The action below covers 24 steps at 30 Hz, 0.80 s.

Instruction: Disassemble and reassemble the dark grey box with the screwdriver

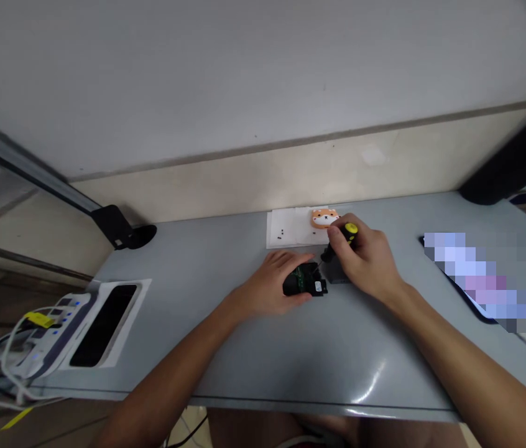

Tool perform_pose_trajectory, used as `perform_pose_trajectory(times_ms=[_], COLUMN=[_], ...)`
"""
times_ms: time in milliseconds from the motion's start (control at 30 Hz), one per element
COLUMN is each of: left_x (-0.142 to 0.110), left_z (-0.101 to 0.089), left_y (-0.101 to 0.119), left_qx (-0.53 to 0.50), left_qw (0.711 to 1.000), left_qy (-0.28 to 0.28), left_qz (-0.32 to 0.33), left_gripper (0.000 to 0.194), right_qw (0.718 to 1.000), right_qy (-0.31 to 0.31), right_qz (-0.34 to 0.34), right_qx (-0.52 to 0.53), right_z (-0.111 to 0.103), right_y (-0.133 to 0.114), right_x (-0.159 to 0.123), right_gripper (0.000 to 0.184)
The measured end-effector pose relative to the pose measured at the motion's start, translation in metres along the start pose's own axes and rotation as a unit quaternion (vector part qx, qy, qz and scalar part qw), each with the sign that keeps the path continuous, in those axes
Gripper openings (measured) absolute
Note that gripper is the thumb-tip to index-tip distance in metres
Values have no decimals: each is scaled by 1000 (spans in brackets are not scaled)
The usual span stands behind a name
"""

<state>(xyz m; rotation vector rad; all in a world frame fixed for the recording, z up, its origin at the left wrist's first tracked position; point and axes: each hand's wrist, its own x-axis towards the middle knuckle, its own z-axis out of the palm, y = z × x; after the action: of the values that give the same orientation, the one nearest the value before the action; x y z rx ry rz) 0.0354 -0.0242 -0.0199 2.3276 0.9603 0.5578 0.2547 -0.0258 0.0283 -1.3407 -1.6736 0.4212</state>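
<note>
My left hand (278, 283) grips a small black electronic device (295, 283) from its left side, thumb along the near edge and fingers along the far edge. A green circuit board shows inside it, and a white label sits at its right end. My right hand (368, 255) is closed around a black and yellow screwdriver (349, 234). Its thin shaft slants down to the left, and the tip is at the device's right part; whether it sits in a screw is too small to tell. A dark grey block (336, 272) lies beneath my right hand, partly hidden.
White paper (291, 225) near the wall bears several tiny dark screws (280, 234) and an orange animal-faced case (324, 218). A dark phone (104, 325) and a power strip (62, 333) with cables lie left. A lit phone (472, 277) lies right, by a black post (510, 155).
</note>
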Motion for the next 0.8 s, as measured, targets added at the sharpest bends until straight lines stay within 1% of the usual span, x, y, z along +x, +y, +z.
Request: perform_pose_trajectory(times_ms=[133,200,267,333,400,433,533,800], left_x=[0,-1,-2,-2,-2,-1,0,0], left_z=[-2,-3,-3,-3,-1,0,1,0], left_y=[2,3,2,-1,-3,-4,-7,-7], left_qx=[0,-2,-4,-4,-7,-9,-14,-7], left_qw=[1000,1000,999,997,995,993,988,986], left_qy=[1,14,33,53,82,97,131,143], left_qz=[7,18,33,48,64,71,84,90], left_gripper=[66,60,45,25,9,9,15,15], right_qw=[1000,999,997,994,991,990,987,986], right_qy=[15,28,44,65,85,93,108,111], right_qz=[3,5,11,19,26,29,37,41], right_qx=[23,45,68,87,100,104,115,116], right_z=[1,1,1,1,1,0,1,1], right_y=[-1,-3,-4,-5,-6,-6,-5,-6], right_x=[0,1,1,1,2,3,5,6], right_gripper=[25,26,27,28,28,29,32,31])
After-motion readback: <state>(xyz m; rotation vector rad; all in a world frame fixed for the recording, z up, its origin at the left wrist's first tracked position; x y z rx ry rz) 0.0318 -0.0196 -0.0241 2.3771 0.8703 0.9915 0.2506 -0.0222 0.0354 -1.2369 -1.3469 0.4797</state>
